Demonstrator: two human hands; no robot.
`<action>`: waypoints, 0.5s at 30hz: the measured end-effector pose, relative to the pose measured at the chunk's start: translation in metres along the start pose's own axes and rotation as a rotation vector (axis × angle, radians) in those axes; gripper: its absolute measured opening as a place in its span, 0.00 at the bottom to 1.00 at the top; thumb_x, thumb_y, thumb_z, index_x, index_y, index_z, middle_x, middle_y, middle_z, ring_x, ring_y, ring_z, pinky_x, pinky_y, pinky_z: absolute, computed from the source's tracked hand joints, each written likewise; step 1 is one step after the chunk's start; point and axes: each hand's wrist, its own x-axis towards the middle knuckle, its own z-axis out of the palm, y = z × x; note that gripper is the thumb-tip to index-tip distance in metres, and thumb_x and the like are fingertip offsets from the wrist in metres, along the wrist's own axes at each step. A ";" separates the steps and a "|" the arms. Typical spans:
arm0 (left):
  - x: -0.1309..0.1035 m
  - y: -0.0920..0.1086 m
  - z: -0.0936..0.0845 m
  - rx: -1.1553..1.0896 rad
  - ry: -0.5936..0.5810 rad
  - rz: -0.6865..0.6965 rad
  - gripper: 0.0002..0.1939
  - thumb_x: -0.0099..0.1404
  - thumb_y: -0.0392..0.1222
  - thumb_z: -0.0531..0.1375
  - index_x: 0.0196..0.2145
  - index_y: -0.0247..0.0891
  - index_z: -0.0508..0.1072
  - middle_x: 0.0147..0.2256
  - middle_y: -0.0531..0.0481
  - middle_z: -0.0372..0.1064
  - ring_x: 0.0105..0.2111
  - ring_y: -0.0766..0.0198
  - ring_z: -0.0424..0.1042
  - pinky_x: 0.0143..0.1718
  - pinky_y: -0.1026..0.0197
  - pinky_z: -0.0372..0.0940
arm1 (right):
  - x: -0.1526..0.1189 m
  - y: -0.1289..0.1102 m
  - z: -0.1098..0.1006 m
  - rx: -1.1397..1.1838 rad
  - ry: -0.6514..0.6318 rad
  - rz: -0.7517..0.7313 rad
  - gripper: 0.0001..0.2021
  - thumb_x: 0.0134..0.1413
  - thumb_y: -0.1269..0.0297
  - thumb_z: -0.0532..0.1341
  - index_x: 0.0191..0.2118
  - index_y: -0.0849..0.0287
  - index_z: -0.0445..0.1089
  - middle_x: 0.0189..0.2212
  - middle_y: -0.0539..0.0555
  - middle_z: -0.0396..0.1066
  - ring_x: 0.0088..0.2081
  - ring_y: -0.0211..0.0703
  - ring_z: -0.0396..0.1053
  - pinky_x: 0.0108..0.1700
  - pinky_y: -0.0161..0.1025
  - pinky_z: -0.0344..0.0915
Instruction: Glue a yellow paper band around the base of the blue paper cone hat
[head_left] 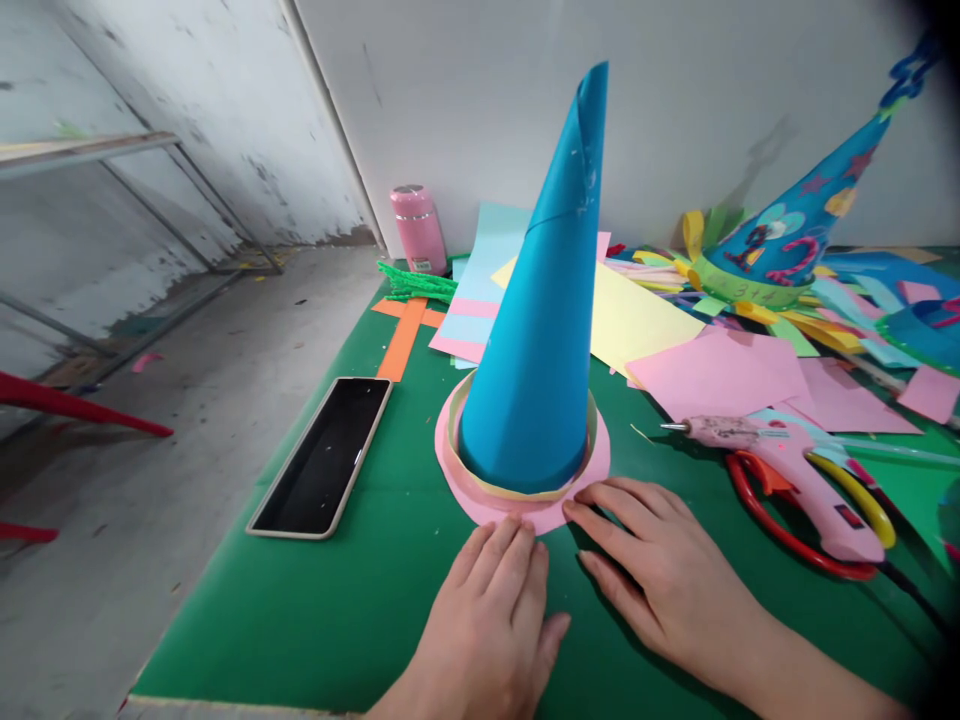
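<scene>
A tall blue paper cone (536, 350) stands upright in front of me, its tip leaning slightly right. Around its base runs a pale yellow paper band (517, 492), and beneath lies a round pink paper brim (454, 475) flat on the green table. The fingers of my left hand (495, 610) lie stretched out on the brim's near edge. My right hand (652, 565) rests beside it with fingers spread, its fingertips touching the brim's near right edge. Neither hand grips anything.
A smartphone (324, 458) lies on the left. To the right are a pink glue gun (795, 470) and red-and-yellow-handled scissors (757, 535). Behind are a pink flask (418, 230), green pipe cleaners (416, 283), paper sheets (645, 315) and a decorated blue party hat (787, 230).
</scene>
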 end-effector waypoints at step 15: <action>0.021 -0.058 -0.033 -0.028 0.051 -0.252 0.09 0.59 0.35 0.54 0.39 0.34 0.66 0.37 0.43 0.63 0.38 0.57 0.64 0.38 0.54 0.60 | -0.046 0.045 -0.028 -0.114 0.331 0.254 0.13 0.52 0.61 0.55 0.44 0.53 0.64 0.43 0.56 0.66 0.46 0.49 0.64 0.47 0.47 0.61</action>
